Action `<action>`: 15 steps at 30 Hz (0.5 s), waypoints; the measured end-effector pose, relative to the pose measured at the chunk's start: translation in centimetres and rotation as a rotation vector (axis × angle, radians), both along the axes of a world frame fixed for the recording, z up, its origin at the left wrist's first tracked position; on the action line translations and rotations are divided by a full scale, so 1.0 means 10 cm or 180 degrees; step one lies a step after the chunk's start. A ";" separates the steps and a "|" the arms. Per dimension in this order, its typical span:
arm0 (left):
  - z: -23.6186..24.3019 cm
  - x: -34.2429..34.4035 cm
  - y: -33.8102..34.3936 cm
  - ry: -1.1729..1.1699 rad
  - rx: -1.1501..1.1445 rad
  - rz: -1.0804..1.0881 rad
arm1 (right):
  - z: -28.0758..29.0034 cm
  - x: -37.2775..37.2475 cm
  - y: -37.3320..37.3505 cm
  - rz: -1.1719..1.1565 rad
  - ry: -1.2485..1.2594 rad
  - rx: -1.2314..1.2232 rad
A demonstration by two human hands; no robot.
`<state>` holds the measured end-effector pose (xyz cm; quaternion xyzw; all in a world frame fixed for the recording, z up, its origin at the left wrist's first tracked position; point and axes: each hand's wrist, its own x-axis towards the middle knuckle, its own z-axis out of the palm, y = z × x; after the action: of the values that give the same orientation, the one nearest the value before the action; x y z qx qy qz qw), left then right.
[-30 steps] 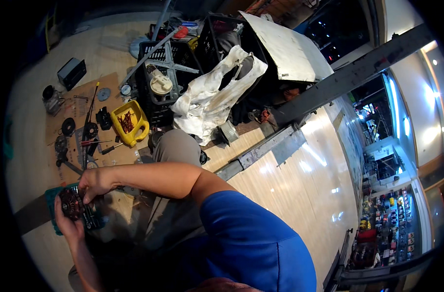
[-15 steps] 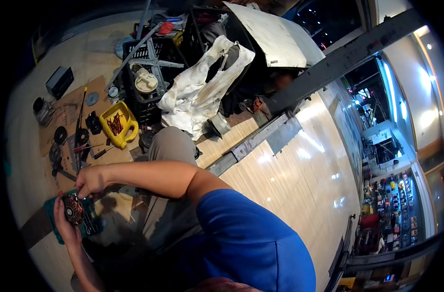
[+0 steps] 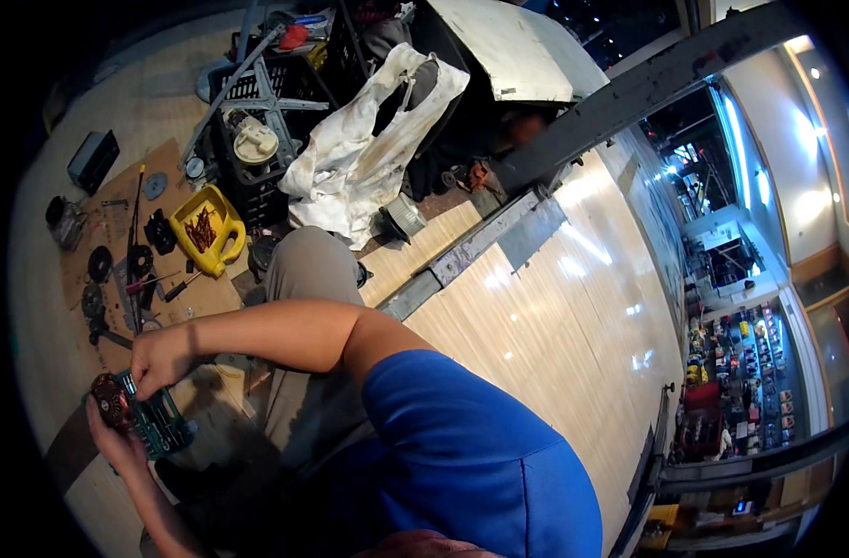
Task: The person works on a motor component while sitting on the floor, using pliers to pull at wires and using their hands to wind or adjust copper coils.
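My left hand (image 3: 119, 445) is closed round the side of a round alternator part (image 3: 110, 402) with dark metal and copper-coloured windings, held up at the lower left. Just right of it, my right hand (image 3: 160, 359) has its fingers curled into a pinch, pointing down. Whatever lies between those fingertips is too small and hidden to make out. Partly behind and below both hands lies an open green tool case (image 3: 172, 424) with shiny socket pieces in it.
Beyond my hands, a cardboard sheet (image 3: 80, 251) carries dark discs, a screwdriver (image 3: 178, 286) and other loose parts. A cut yellow jug (image 3: 209, 232) holds copper-coloured bits. Black crates (image 3: 278, 200) and a white rag (image 3: 350, 167) stand farther back, left of a long metal beam (image 3: 462, 260).
The alternator part has moved left and tilted in my left hand, uncovering more of the tool case. My right hand has shifted slightly left and down. The whole view has shifted a little.
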<state>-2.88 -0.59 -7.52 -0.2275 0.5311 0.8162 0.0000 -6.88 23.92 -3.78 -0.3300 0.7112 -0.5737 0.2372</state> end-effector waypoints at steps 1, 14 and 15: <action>-0.03 -0.01 -0.05 -0.0033 0.0191 0.0007 | 0.01 -0.01 0.01 0.0285 0.0169 0.0281; -0.16 0.12 -0.55 -0.0004 0.1387 0.0074 | -0.05 -0.45 0.19 0.0285 0.1629 0.1021; 0.22 0.12 -0.10 -0.0199 0.1400 0.0463 | 0.03 -0.37 0.26 0.0065 0.1333 0.0778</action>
<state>-1.70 -1.62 -5.30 -0.2849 0.3224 0.9027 0.0071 -10.61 26.56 -3.50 -0.4178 0.8056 -0.3999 0.1285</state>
